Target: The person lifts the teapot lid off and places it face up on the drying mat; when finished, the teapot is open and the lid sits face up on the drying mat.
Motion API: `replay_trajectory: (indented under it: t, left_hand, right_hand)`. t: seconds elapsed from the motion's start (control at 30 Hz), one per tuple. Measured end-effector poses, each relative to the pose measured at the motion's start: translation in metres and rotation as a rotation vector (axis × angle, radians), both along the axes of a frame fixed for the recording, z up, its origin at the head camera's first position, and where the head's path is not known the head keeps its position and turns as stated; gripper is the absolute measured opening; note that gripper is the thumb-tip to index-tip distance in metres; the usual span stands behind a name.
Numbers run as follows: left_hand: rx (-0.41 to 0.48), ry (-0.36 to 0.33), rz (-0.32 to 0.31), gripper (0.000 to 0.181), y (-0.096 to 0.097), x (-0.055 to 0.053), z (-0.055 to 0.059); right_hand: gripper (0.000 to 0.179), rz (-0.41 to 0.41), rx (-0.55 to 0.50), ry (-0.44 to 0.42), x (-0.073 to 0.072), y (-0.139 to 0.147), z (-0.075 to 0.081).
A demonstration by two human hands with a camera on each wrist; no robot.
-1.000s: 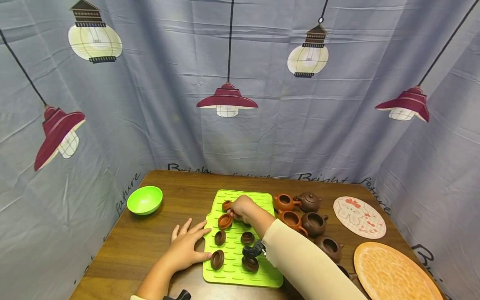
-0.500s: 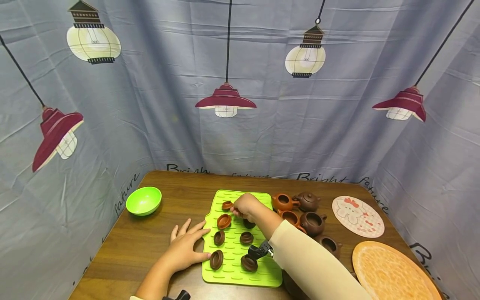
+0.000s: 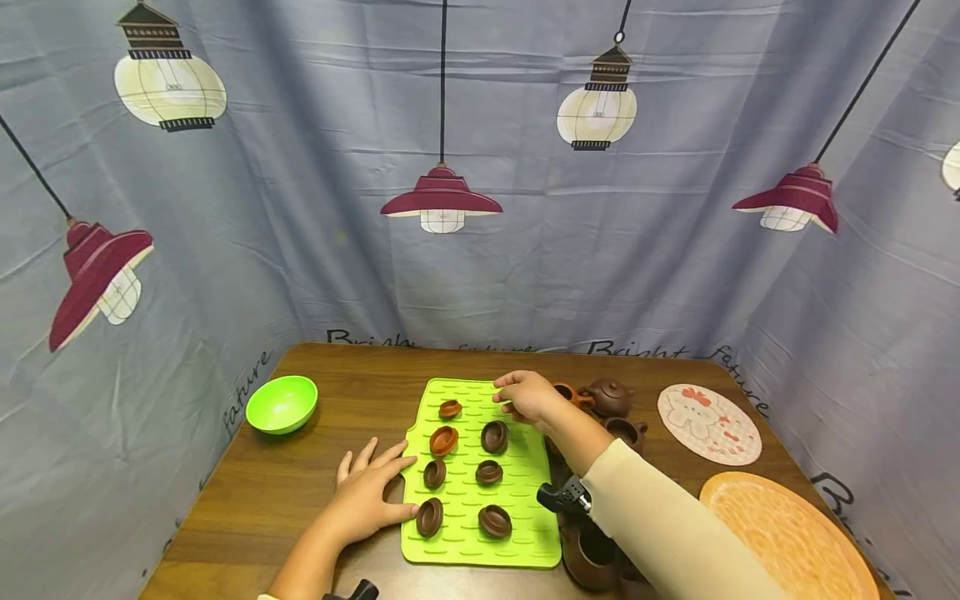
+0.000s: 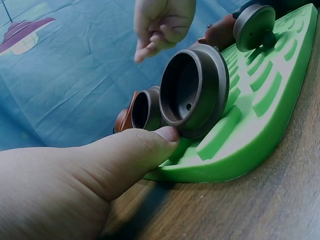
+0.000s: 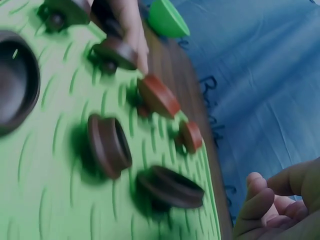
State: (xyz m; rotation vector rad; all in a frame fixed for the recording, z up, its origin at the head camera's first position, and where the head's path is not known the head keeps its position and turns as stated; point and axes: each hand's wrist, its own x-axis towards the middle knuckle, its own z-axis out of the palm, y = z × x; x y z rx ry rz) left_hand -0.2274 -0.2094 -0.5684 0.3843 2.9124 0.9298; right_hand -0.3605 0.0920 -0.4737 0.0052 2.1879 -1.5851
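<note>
Several upturned teapot lids stand in two columns on a lime-green ridged mat [image 3: 461, 546]. The left column runs from a small orange lid [image 3: 450, 409] and a larger orange lid [image 3: 443, 441] to brown lids, the nearest being a wide brown lid [image 3: 430, 517]. Brown lids fill the right column, topped by a round brown lid [image 3: 494, 437]. My left hand [image 3: 365, 497] lies with spread fingers at the mat's left edge, thumb tip right by the wide brown lid [image 4: 187, 90]. Above the mat's far right corner, my right hand [image 3: 531, 397] holds nothing, its fingers loosely bent.
Brown and orange teapots crowd the mat's right side, partly hidden by my right arm; a lidded brown teapot [image 3: 609, 397] is at the back. Farther right lie a rabbit-print round mat [image 3: 709, 424] and a tan round board [image 3: 787, 533]. A green bowl [image 3: 282, 405] stands back left.
My right hand has drawn away from the far brown lid, rightward and back, its fingers loosening. That lid now shows fully on the mat. The left hand keeps its place.
</note>
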Motion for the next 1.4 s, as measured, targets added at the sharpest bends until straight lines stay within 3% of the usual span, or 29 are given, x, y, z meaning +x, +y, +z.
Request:
replay_trajectory:
  t: [0.2, 0.43, 0.73, 1.0, 1.2, 1.4]
  left_hand:
    - [0.000, -0.019, 0.012, 0.078, -0.002, 0.002, 0.002]
    - [-0.014, -0.013, 0.014, 0.077, -0.002, 0.003, -0.003]
    - [-0.015, -0.008, 0.012, 0.077, 0.000, 0.004, -0.005]
    - [-0.017, -0.007, 0.012, 0.077, 0.000, 0.003, -0.003]
    - [-0.022, 0.000, 0.010, 0.077, 0.001, 0.003, 0.000]
    - [-0.040, 0.004, 0.013, 0.077, 0.002, 0.001, 0.002]
  right_hand:
    - [0.027, -0.025, 0.026, 0.030, -0.005, 0.023, -0.001]
    - [0.030, -0.036, 0.063, 0.103, -0.008, 0.054, -0.004]
    - [0.030, -0.107, 0.226, 0.282, -0.013, 0.100, -0.005]
    - [0.034, -0.126, 0.431, 0.374, -0.023, 0.141, -0.003]
    - [0.037, -0.148, 0.548, 0.381, -0.032, 0.166, -0.012]
    - [0.036, -0.187, 0.568, 0.338, -0.034, 0.180, -0.021]
